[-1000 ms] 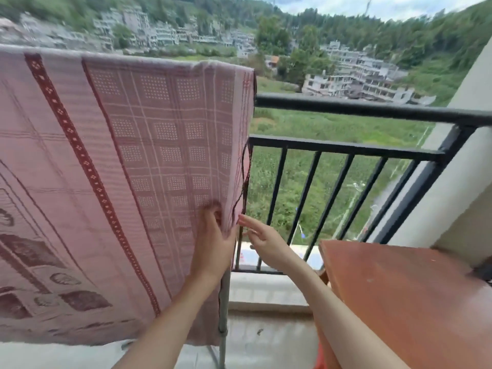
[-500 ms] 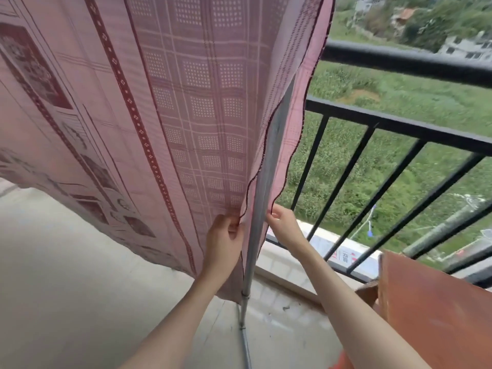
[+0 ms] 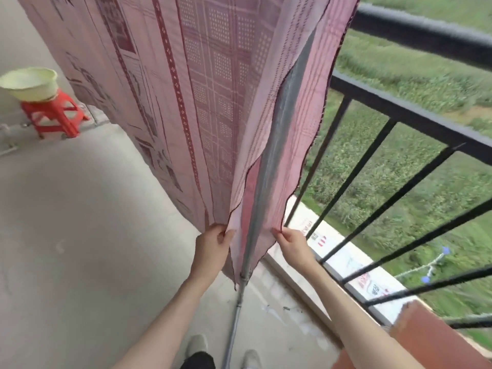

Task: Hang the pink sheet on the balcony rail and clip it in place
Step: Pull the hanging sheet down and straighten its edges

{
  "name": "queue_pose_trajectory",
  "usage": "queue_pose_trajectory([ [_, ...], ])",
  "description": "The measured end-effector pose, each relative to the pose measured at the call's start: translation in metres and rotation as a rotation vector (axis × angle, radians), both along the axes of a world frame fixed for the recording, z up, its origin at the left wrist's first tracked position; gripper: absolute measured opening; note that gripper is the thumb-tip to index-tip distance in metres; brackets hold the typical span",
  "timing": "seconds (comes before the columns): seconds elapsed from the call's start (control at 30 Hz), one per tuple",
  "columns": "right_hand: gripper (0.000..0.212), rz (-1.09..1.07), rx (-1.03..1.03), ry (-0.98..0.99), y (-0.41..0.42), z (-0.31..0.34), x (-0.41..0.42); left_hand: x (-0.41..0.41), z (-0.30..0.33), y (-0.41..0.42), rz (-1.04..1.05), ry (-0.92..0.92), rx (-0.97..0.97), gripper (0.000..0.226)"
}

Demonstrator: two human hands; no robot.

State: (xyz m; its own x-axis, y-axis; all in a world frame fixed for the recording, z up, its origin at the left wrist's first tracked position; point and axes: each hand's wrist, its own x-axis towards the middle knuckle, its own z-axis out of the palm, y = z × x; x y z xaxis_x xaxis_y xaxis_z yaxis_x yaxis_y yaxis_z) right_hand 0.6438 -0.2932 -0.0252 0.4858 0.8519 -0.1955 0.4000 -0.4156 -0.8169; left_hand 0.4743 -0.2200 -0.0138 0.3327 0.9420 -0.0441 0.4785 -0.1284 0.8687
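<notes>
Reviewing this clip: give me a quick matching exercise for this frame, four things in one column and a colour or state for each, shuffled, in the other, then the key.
Things:
1. stool
2. basin
3. balcony rail
4. pink sheet

Colour or state:
A. black, running along the open side of the balcony
B. hanging, its lower edges pinched by the left hand and the right hand
C. red, standing on the floor
D. pale green, sitting on top of another item

Pairs: 1-C, 2-D, 3-A, 4-B
</notes>
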Motion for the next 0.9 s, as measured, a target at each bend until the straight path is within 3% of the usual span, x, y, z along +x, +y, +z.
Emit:
queue_pose_trajectory([
  [0.1, 0.042, 0.114, 0.038, -0.101, -0.008, -0.001, 0.006, 0.007, -0.003, -0.027, 0.041, -0.002, 0.0, 0.039],
  [0.33, 0.043, 0.172, 0.14, -0.166, -0.025, -0.005, 0.023, 0.028, -0.016, -0.051, 0.067, 0.045, 0.052, 0.016],
  [0.5, 0.041, 0.266, -0.008, -0.154, -0.013, 0.004, 0.027, 0.033, -0.013, -0.046, -0.018, 0.145, 0.13, 0.014],
  [0.57, 0.028, 0.363, -0.009, -0.103, -0.006, 0.015, 0.03, 0.039, -0.002, -0.043, -0.09, 0.154, 0.208, 0.012],
  [0.6, 0.02, 0.399, 0.05, -0.021, -0.003, 0.023, 0.031, 0.041, 0.007, -0.041, -0.089, 0.143, 0.257, 0.014],
  [0.7, 0.034, 0.354, 0.303, 0.148, 0.005, 0.064, 0.038, 0.049, 0.049, -0.034, 0.012, 0.028, 0.442, 0.025],
  [0.9, 0.03, 0.354, 0.826, 0.119, 0.035, 0.186, 0.032, 0.063, 0.169, -0.015, 0.134, -0.301, 0.778, 0.025],
])
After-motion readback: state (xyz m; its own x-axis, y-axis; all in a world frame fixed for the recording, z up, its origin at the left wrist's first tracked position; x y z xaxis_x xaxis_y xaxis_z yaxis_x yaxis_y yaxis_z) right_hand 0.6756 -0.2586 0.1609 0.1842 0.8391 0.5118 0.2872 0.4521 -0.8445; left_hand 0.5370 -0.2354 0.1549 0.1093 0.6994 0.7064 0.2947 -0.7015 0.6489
